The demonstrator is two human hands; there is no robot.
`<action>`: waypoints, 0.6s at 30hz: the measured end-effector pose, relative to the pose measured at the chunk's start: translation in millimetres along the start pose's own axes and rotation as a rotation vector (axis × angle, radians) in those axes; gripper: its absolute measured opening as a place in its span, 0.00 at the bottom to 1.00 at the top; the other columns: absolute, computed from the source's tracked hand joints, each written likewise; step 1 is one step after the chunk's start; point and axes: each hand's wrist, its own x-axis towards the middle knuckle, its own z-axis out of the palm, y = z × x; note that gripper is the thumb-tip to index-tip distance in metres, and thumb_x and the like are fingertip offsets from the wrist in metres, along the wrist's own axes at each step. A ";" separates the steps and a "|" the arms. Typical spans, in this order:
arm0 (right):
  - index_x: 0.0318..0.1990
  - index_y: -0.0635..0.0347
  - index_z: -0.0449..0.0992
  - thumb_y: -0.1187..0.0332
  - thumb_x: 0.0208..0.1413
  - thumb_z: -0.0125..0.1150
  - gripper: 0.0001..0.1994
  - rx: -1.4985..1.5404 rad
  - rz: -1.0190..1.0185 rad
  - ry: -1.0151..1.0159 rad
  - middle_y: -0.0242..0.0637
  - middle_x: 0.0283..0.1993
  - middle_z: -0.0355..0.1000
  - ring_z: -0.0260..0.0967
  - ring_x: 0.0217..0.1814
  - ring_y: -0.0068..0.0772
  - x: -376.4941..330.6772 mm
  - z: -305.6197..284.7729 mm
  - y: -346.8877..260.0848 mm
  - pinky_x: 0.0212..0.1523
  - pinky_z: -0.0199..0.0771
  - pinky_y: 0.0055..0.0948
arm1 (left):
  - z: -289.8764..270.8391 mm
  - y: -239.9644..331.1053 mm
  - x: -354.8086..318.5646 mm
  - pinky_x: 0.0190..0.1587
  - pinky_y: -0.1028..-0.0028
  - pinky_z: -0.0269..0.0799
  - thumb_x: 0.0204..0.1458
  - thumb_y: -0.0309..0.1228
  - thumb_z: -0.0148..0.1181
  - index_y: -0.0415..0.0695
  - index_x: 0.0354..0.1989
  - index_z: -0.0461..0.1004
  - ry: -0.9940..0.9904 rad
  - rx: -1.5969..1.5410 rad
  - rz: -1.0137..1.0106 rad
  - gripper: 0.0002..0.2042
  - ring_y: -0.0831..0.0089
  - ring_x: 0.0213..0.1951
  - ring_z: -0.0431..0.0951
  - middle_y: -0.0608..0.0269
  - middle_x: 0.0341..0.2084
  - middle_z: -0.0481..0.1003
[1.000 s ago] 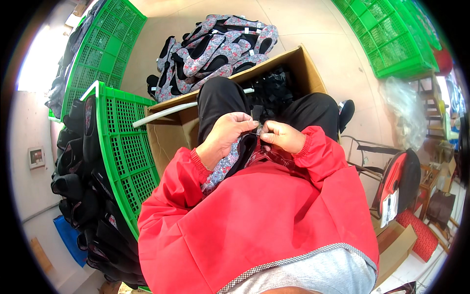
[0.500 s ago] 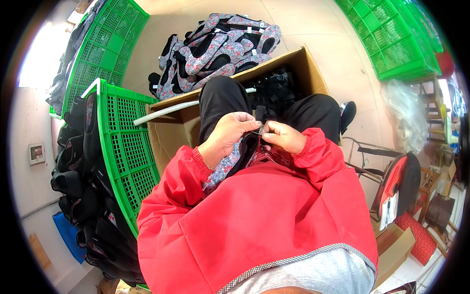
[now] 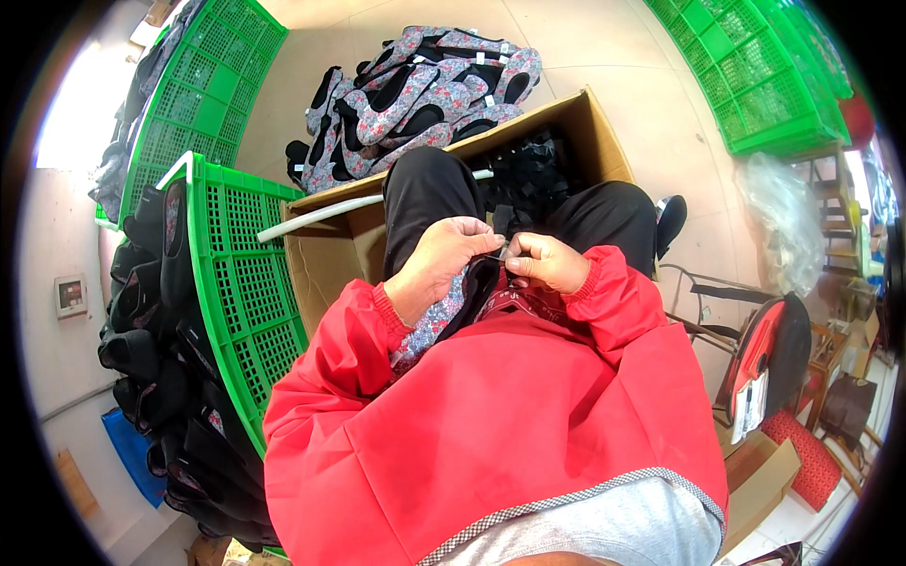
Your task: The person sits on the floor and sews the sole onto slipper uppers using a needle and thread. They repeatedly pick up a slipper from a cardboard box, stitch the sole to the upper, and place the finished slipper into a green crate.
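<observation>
My left hand (image 3: 442,253) is closed in a pinch at the top of a floral fabric shoe (image 3: 436,319) with black lining, lying in my lap. Close against it, my right hand (image 3: 549,265) pinches a small dark strap-like piece at the same spot. The fingertips of both hands nearly touch, and exactly what lies between them is too small to make out. My forearms and the red apron hide the shoe's lower part. Ahead of my knees, an open cardboard box (image 3: 604,141) contains a heap of black straps or pieces (image 3: 533,168).
A pile of floral shoes (image 3: 415,99) with black linings lies on the floor beyond the box. A green crate (image 3: 247,283) stands at my left beside many black shoes (image 3: 142,302). A white tube (image 3: 321,215) crosses the box. Another green crate (image 3: 755,80) and a chair (image 3: 769,354) are at right.
Almost nothing differs. Both hands keep the same pinch at the same place, with only a slight shift of the fingers and of the cloth in my lap.
</observation>
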 end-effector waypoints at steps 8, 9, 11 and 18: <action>0.37 0.61 0.70 0.67 0.63 0.58 0.07 0.110 -0.013 0.137 0.30 0.30 0.68 0.60 0.27 0.19 -6.4 -4.1 16.9 0.29 0.61 0.20 | 2.1 5.6 7.6 0.33 0.81 0.70 0.53 0.24 0.64 0.38 0.34 0.76 0.035 0.061 0.053 0.04 0.81 0.29 0.74 0.66 0.27 0.76; 0.41 0.59 0.70 0.65 0.63 0.57 0.08 0.183 -0.114 0.182 0.32 0.30 0.69 0.59 0.24 0.19 -6.6 -0.3 27.9 0.26 0.58 0.18 | 3.0 7.8 10.3 0.34 0.81 0.70 0.53 0.24 0.64 0.37 0.35 0.76 0.043 0.106 0.103 0.04 0.81 0.29 0.74 0.66 0.28 0.76; 0.43 0.58 0.69 0.63 0.64 0.56 0.09 0.324 -0.103 0.146 0.33 0.31 0.70 0.59 0.23 0.18 -15.6 2.9 31.9 0.23 0.56 0.17 | 4.8 12.6 17.2 0.35 0.82 0.70 0.54 0.23 0.63 0.36 0.36 0.76 0.064 0.190 0.208 0.05 0.82 0.30 0.75 0.66 0.28 0.77; 0.51 0.58 0.65 0.57 0.66 0.52 0.16 0.422 -0.178 0.113 0.38 0.39 0.72 0.74 0.36 0.27 -17.8 8.3 56.3 0.29 0.69 0.17 | 8.7 29.0 36.4 0.51 0.80 0.68 0.57 0.22 0.56 0.33 0.57 0.70 0.159 0.667 0.565 0.19 0.79 0.48 0.75 0.57 0.50 0.77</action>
